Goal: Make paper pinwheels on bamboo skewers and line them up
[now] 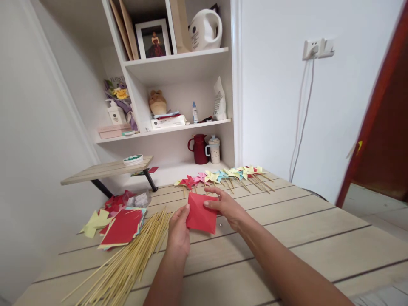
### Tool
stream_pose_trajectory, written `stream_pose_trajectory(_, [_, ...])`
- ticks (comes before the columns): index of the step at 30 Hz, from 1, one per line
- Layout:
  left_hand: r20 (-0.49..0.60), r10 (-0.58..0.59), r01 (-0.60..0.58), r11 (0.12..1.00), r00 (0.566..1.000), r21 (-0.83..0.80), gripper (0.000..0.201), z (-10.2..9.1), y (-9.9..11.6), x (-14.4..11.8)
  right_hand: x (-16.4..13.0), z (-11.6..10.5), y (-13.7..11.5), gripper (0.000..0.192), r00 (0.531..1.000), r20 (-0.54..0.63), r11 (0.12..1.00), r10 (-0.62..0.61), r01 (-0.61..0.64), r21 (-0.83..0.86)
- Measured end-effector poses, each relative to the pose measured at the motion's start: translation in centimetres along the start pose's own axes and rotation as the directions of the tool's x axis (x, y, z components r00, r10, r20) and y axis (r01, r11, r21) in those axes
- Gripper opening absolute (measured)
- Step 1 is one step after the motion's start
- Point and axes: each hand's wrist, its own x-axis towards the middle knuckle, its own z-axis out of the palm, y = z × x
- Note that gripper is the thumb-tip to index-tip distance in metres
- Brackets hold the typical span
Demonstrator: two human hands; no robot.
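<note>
While both hands are working above the table (302, 229), the left hand (178, 231) is pinching the near-left edge of a red paper (200, 216) between thumb and fingers, and the right hand (228, 206) is gripping its far-right edge with the thumb on top. That paper is sitting between the two hands, tilted like a diamond and lifted slightly off the boards. Judging by the grip, a fold or a crease is being set, so the step in hand looks like shaping one sheet; the following move would call for steady, matched fingers so the corners meet cleanly. Left of the paper, a heap of sticks (134, 255) is fanning toward the near edge. Just beyond them, still left of the paper, a stack of sheets (123, 227) is lying flat with yellow scraps (94, 221) beside it. Behind the paper, a row of pinwheels (223, 174) is stretching along the table's far edge, and shelves (178, 63) are rising beyond.
</note>
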Motion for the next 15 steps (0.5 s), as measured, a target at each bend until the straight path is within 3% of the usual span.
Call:
stream_pose_trajectory(3, [-0.009, 0.02, -0.019, 1.0, 1.0, 0.008, 0.013, -0.5, 0.1, 0.0, 0.4, -0.2, 0.6, 0.047, 0.999, 0.045, 1.0, 0.001, -0.001, 0.009])
stream_pose_trajectory(6, [0.029, 0.062, -0.062, 0.998, 0.998, -0.002, 0.024, -0.9, 0.4, 0.1, 0.9, -0.2, 1.0, 0.035, 0.998, 0.013, 0.998, -0.065, 0.065, 0.024])
stream_pose_trajectory(9, [-0.069, 0.102, -0.101, 0.995, 0.992, 0.018, 0.032, -1.6, 0.4, 0.8, 1.3, -0.4, 0.9, 0.035, 0.984, -0.083, 0.986, -0.158, 0.162, 0.033])
stream_pose_trajectory(11, [-0.151, 0.04, -0.032, 0.998, 0.988, 0.057, 0.035, -2.2, 0.3, 1.2, 1.4, -0.7, 0.5, 0.033, 0.962, -0.112, 0.966, -0.248, 0.255, 0.05])
stream_pose_trajectory(13, [-0.03, -0.141, 0.143, 0.988, 0.989, 0.06, 0.054, -2.7, 0.2, 1.5, 1.2, -1.1, -0.1, 0.025, 0.934, -0.068, 0.934, -0.35, 0.354, 0.055])
stream_pose_trajectory(15, [0.235, -0.309, 0.306, 0.951, 0.922, 0.049, 0.076, -2.8, 0.2, 1.4, 0.8, -1.4, -0.7, 0.016, 0.904, 0.041, 0.905, -0.425, 0.424, 0.022])
